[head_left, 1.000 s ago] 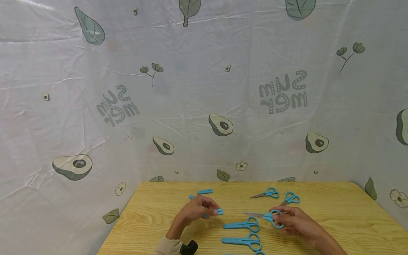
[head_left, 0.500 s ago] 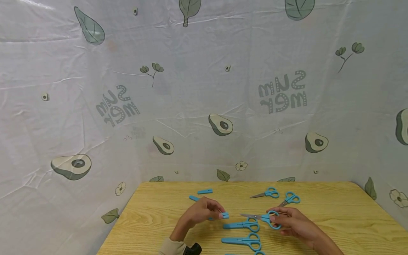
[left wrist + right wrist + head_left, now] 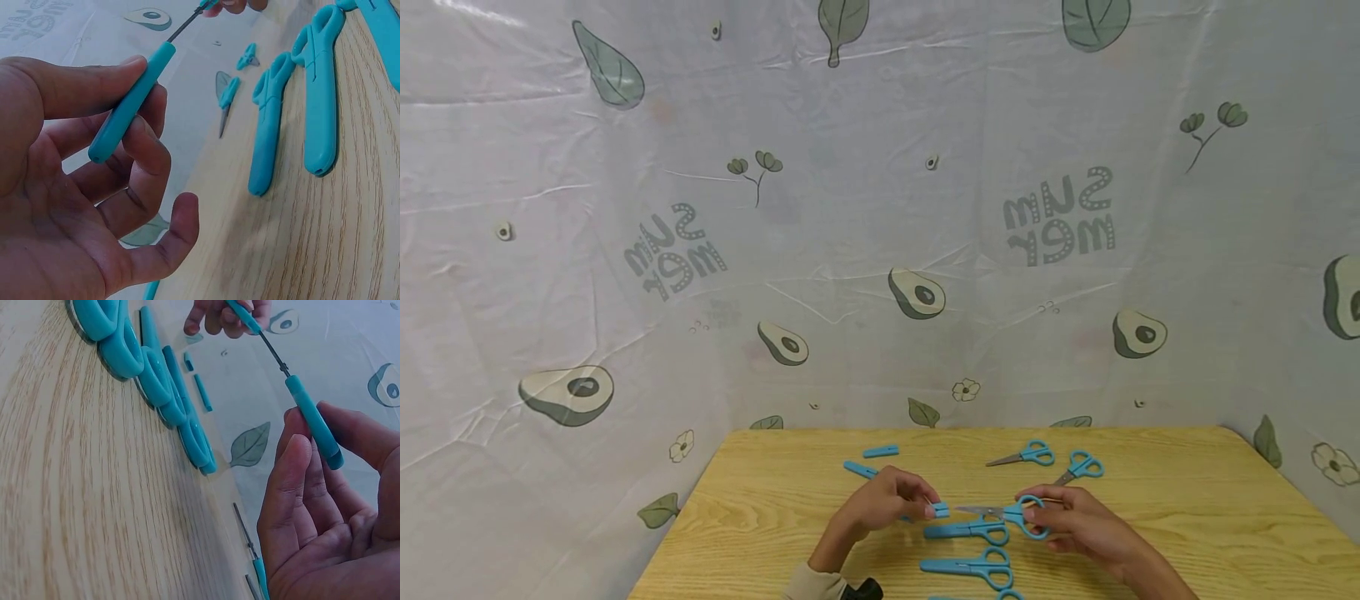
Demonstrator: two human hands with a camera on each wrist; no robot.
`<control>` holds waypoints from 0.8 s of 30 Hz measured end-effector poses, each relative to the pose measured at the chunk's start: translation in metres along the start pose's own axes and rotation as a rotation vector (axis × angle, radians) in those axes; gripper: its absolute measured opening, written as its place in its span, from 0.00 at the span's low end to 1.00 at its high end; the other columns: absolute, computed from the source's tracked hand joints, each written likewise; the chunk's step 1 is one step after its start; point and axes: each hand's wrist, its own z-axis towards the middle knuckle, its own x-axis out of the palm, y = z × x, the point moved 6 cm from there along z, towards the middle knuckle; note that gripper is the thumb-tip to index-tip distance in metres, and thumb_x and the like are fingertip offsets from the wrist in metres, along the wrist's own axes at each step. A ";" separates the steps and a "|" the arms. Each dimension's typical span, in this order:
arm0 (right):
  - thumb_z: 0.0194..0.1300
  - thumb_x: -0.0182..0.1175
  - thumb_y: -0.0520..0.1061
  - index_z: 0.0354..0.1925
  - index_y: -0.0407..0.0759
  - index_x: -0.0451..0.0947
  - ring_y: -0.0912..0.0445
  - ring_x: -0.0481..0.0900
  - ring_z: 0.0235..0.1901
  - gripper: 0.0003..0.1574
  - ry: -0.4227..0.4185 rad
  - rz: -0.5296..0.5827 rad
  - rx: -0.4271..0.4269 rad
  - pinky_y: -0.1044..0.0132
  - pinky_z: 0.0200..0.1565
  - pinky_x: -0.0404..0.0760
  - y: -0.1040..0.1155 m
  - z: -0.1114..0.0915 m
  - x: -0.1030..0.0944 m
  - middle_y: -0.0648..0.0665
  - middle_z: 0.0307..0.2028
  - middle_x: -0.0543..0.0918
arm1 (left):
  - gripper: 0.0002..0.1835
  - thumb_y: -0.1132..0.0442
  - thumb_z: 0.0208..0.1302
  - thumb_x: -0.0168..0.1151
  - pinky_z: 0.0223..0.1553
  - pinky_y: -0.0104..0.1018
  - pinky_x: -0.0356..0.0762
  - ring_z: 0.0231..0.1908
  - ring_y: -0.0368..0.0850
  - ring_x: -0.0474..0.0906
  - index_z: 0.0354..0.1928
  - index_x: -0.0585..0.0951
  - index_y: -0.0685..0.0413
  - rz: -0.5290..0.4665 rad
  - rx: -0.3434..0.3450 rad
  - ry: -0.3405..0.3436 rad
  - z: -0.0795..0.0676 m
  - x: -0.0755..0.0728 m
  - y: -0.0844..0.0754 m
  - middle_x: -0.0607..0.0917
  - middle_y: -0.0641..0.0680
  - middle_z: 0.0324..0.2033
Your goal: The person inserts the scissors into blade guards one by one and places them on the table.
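My left hand (image 3: 883,500) pinches a blue scissors sheath (image 3: 131,106) between thumb and fingers, its mouth facing right. Opposite it, my right hand (image 3: 1086,525) grips a pair of scissors (image 3: 315,422) by the blue handles. In the left wrist view the steel blades (image 3: 184,26) run up to the sheath's mouth, the tip at or just inside it. Both things are held above the table. Just below them in the head view lie sheathed scissors (image 3: 958,530), with another sheathed pair (image 3: 958,567) nearer the front.
On the wooden table (image 3: 1195,500) two bare scissors, one pair (image 3: 1036,452) and another (image 3: 1082,465), lie at the back right. Two loose sheaths, one (image 3: 881,452) and another (image 3: 859,469), lie at the back left. More blue scissors (image 3: 1009,595) are cut off at the bottom edge.
My left hand has moved right with the sheath and my right hand slightly left with the scissors. The gap between blade tip and sheath has closed up.
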 end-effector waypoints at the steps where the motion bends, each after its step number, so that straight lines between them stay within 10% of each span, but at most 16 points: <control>1: 0.86 0.52 0.46 0.76 0.35 0.69 0.64 0.85 0.39 0.28 0.004 0.002 -0.001 0.73 0.38 0.85 0.000 0.000 0.001 0.55 0.41 0.89 | 0.09 0.67 0.73 0.68 0.45 0.32 0.85 0.38 0.39 0.85 0.49 0.90 0.62 -0.002 -0.002 0.000 0.000 0.000 0.000 0.93 0.55 0.38; 24: 0.84 0.56 0.47 0.75 0.29 0.65 0.63 0.83 0.41 0.32 0.029 -0.042 -0.019 0.72 0.38 0.83 0.008 0.011 0.007 0.53 0.41 0.86 | 0.09 0.66 0.74 0.68 0.45 0.32 0.85 0.39 0.38 0.86 0.49 0.91 0.61 0.014 -0.007 -0.004 0.007 0.005 -0.008 0.93 0.60 0.42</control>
